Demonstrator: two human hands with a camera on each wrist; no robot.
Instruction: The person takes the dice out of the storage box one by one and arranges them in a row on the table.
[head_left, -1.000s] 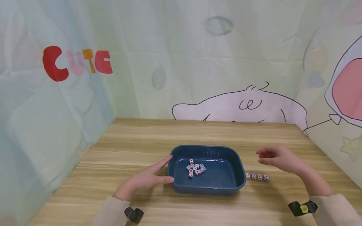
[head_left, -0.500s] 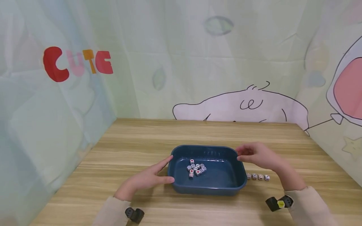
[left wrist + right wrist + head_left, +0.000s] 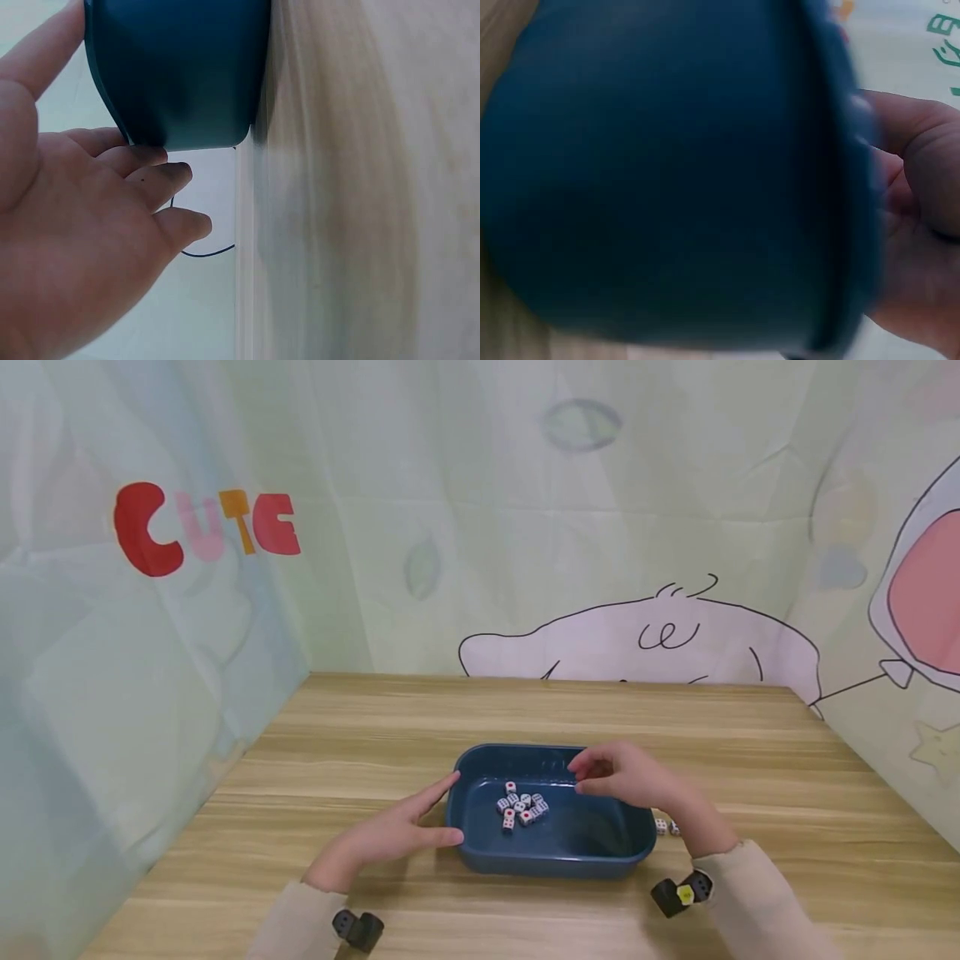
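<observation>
Right hand [image 3: 624, 774] sweeps in over the tray [image 3: 551, 866], loosely curled, apparently empty; left hand [image 3: 382, 837], fingers spread, touches the tray's left side. Dice [image 3: 520, 807] huddle inside, left of centre: one clumsy pinch could scatter them.

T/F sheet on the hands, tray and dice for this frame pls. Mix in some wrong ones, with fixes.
1. The left hand touches the left end of the dark blue tray. True.
2. The tray is upside down. False: its open side faces up, and dice lie inside.
3. The right hand is over the right part of the tray. True.
4. All visible dice are in the tray. False: two dice show on the wooden table, to the tray's right.
5. The right wrist view clearly shows a die in the right hand. False: no die shows there; the tray blocks much of that view.
6. The wall letters spell CUTE. True.
</observation>
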